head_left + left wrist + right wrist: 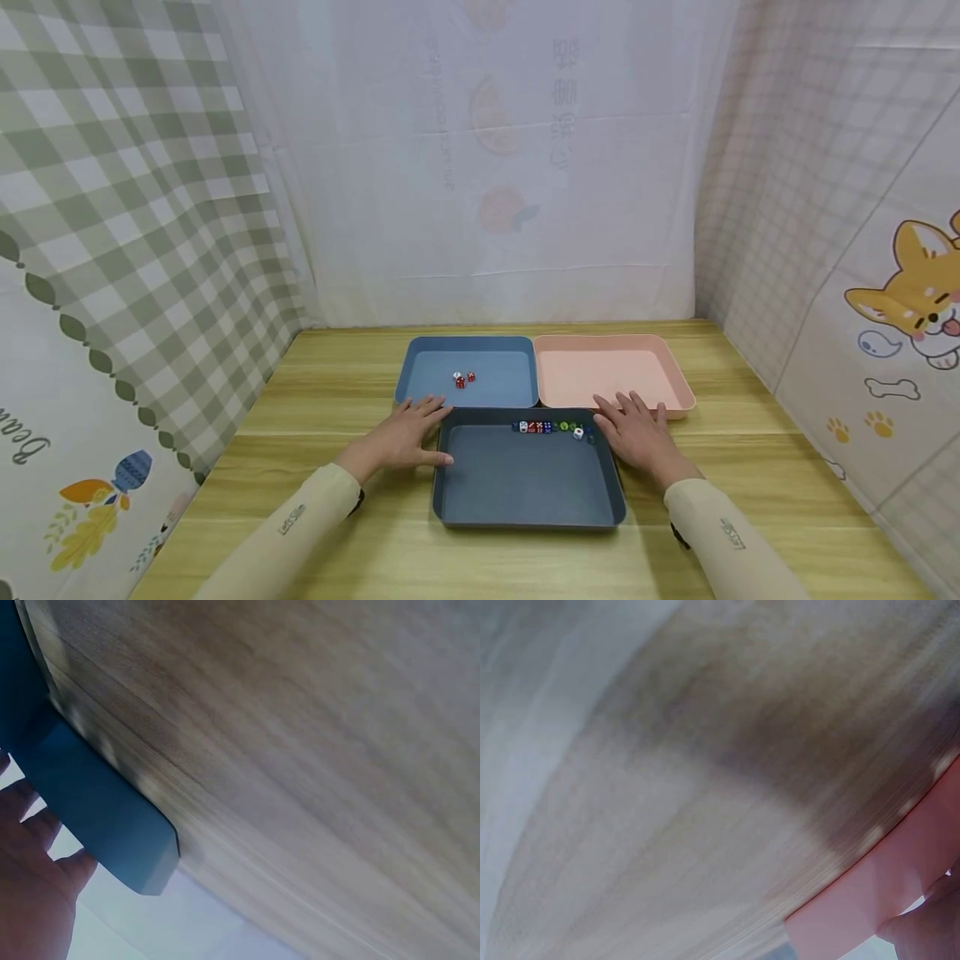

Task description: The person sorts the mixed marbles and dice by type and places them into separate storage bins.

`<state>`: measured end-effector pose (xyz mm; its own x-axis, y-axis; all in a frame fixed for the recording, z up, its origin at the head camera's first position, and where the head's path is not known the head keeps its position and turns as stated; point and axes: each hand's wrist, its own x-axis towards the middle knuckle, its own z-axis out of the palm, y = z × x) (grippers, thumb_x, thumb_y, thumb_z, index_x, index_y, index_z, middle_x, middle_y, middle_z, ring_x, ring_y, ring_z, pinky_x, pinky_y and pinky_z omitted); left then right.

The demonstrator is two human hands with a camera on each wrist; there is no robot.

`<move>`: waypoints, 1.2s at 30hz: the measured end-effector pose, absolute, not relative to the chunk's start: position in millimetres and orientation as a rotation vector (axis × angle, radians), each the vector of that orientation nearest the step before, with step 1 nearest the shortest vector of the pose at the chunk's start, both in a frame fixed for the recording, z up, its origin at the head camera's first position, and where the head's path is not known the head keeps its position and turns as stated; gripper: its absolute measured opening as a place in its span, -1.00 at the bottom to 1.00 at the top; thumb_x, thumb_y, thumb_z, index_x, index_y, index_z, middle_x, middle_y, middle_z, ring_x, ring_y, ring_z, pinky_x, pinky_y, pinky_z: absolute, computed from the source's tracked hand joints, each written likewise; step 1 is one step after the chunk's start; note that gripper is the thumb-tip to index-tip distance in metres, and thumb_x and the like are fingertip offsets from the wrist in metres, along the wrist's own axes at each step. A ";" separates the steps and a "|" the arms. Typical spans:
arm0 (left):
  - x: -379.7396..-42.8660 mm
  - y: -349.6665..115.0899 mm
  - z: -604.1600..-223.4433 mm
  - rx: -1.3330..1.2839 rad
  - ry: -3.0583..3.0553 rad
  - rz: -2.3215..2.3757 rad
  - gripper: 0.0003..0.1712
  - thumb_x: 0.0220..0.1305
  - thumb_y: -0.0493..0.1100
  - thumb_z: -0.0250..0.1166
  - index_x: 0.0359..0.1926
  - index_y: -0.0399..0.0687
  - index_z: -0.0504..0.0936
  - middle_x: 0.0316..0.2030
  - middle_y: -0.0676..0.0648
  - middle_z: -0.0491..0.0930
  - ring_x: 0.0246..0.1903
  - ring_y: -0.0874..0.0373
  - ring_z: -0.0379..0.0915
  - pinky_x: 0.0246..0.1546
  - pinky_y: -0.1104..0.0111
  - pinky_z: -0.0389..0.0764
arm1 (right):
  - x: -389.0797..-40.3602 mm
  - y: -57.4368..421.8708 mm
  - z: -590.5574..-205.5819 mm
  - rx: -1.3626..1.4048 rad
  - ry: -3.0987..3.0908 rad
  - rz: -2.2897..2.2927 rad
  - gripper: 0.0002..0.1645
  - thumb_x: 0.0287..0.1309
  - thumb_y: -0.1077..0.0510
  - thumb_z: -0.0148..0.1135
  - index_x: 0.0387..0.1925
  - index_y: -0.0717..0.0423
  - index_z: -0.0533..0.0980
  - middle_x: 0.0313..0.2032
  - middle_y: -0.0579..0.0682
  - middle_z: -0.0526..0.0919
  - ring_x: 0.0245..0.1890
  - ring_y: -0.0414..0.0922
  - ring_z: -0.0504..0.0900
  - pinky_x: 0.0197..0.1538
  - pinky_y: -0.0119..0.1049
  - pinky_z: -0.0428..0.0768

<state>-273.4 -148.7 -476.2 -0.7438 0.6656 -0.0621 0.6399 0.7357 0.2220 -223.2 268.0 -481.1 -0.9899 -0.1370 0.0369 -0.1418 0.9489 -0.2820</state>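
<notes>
My left hand (401, 437) lies with spread fingers at the left side of a dark blue-grey tray (525, 487), its thumb over the rim. In the left wrist view its fingertips are by a blue tray wall (105, 802). My right hand (637, 433), fingers extended, rests around the dark tray's far right corner and overlaps the front rim of a pink tray (600, 375). Red, white, blue and green dice (540, 427) line the dark tray's far wall, with a white die (577, 433) just in front. Neither hand holds a die.
Behind the dark tray, a blue tray (423, 375) stands side by side with the pink one. Two red dice (461, 383) and a white one lie in the blue tray. A wooden table (315, 400) carries everything, with cloth curtains (495, 275) behind and on both sides.
</notes>
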 end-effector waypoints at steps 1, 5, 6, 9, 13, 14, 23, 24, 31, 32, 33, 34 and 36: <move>-273.3 -149.1 -476.3 1.059 2.798 0.281 0.13 0.16 0.53 0.17 0.54 -0.02 0.15 0.52 -0.15 0.04 0.50 -0.13 -0.11 0.42 -0.16 -0.10 | -223.4 267.8 -481.1 0.221 -3.084 0.445 -0.35 0.53 -0.18 -0.19 0.46 0.03 0.27 0.40 0.40 0.19 0.43 0.42 -0.02 0.29 0.52 -0.24; -272.5 -151.2 -476.8 1.063 2.806 0.270 0.10 0.17 0.53 0.15 0.54 0.03 0.15 0.52 -0.13 0.05 0.50 -0.12 -0.11 0.42 -0.16 -0.09 | -223.8 266.9 -480.9 0.223 -3.083 0.442 -0.35 0.53 -0.18 -0.18 0.46 0.03 0.28 0.40 0.40 0.20 0.43 0.42 -0.01 0.29 0.52 -0.24; -272.3 -151.6 -476.8 1.063 2.807 0.269 0.09 0.18 0.53 0.15 0.54 0.04 0.16 0.52 -0.14 0.05 0.50 -0.11 -0.11 0.42 -0.16 -0.09 | -224.0 266.8 -481.0 0.221 -3.083 0.441 -0.35 0.53 -0.18 -0.18 0.46 0.03 0.28 0.40 0.40 0.20 0.43 0.42 -0.01 0.29 0.52 -0.24; -271.8 -151.7 -476.6 1.068 2.807 0.272 0.07 0.19 0.52 0.15 0.54 0.04 0.17 0.52 -0.14 0.06 0.50 -0.11 -0.10 0.42 -0.16 -0.09 | -224.2 266.9 -481.3 0.215 -3.089 0.438 -0.34 0.53 -0.19 -0.18 0.47 0.02 0.27 0.40 0.40 0.19 0.43 0.42 -0.01 0.29 0.52 -0.25; -270.9 -150.8 -476.2 1.082 2.804 0.279 0.05 0.22 0.49 0.15 0.54 0.02 0.17 0.52 -0.17 0.05 0.50 -0.13 -0.12 0.42 -0.16 -0.10 | -224.3 267.7 -481.0 0.212 -3.094 0.435 -0.34 0.52 -0.20 -0.18 0.47 0.03 0.27 0.40 0.40 0.19 0.43 0.42 -0.02 0.29 0.52 -0.25; -270.6 -150.5 -476.1 1.084 2.802 0.284 0.05 0.23 0.48 0.16 0.54 0.01 0.17 0.52 -0.18 0.04 0.50 -0.13 -0.13 0.42 -0.16 -0.10 | -224.3 268.0 -480.8 0.215 -3.091 0.436 -0.34 0.52 -0.19 -0.18 0.46 0.03 0.28 0.40 0.40 0.19 0.42 0.43 -0.01 0.29 0.52 -0.24; -270.0 -149.9 -476.8 1.087 2.796 0.310 0.05 0.21 0.48 0.17 0.54 0.02 0.16 0.52 -0.16 0.03 0.51 -0.12 -0.15 0.43 -0.14 -0.12 | -226.6 271.4 -481.0 0.261 -3.047 0.386 -0.36 0.49 -0.16 -0.10 0.41 0.08 0.36 0.35 0.38 0.29 0.39 0.44 0.08 0.26 0.55 -0.17; -270.1 -150.1 -477.0 1.085 2.796 0.310 0.05 0.21 0.48 0.17 0.54 0.02 0.16 0.52 -0.16 0.03 0.51 -0.11 -0.15 0.43 -0.14 -0.12 | -227.2 271.8 -481.5 0.266 -3.043 0.381 -0.37 0.49 -0.16 -0.09 0.40 0.08 0.37 0.35 0.38 0.30 0.38 0.44 0.09 0.25 0.55 -0.16; -269.9 -152.1 -478.1 1.071 2.797 0.317 0.06 0.19 0.48 0.19 0.54 0.02 0.17 0.52 -0.16 0.03 0.51 -0.11 -0.15 0.44 -0.13 -0.13 | -230.4 272.7 -481.9 0.287 -3.021 0.390 -0.37 0.47 -0.15 -0.04 0.37 0.11 0.39 0.32 0.40 0.33 0.37 0.45 0.12 0.24 0.57 -0.14; -269.9 -152.3 -478.0 1.066 2.798 0.311 0.07 0.19 0.48 0.19 0.54 0.03 0.16 0.52 -0.15 0.03 0.51 -0.11 -0.16 0.44 -0.12 -0.14 | -230.8 272.7 -481.5 0.289 -3.020 0.390 -0.37 0.46 -0.15 -0.03 0.37 0.11 0.40 0.32 0.40 0.33 0.37 0.46 0.13 0.24 0.57 -0.14; -269.9 -152.4 -477.9 1.066 2.799 0.306 0.07 0.18 0.48 0.19 0.54 0.03 0.16 0.52 -0.15 0.03 0.51 -0.11 -0.15 0.44 -0.13 -0.14 | -230.9 272.8 -480.8 0.291 -3.019 0.395 -0.38 0.45 -0.14 -0.01 0.37 0.11 0.41 0.32 0.41 0.33 0.36 0.46 0.13 0.24 0.57 -0.14; -269.8 -152.4 -477.5 1.067 2.798 0.300 0.07 0.18 0.49 0.18 0.54 0.03 0.16 0.52 -0.15 0.03 0.51 -0.11 -0.15 0.44 -0.13 -0.13 | -231.1 272.7 -480.0 0.292 -3.016 0.397 -0.38 0.44 -0.14 0.01 0.36 0.11 0.41 0.32 0.41 0.33 0.36 0.46 0.13 0.24 0.57 -0.15; -270.2 -152.3 -477.3 1.078 2.798 0.291 0.07 0.19 0.49 0.18 0.54 0.03 0.16 0.52 -0.16 0.04 0.51 -0.12 -0.14 0.43 -0.14 -0.11 | -231.3 272.4 -478.1 0.301 -2.999 0.397 -0.39 0.42 -0.12 0.06 0.34 0.11 0.43 0.31 0.41 0.34 0.36 0.46 0.14 0.23 0.58 -0.14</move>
<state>-270.2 -152.3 -477.3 -0.7368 0.6742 -0.0509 0.6493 0.7266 0.2247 -231.3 272.4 -478.1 -0.9753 -0.1815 0.1259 -0.2080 0.9465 -0.2467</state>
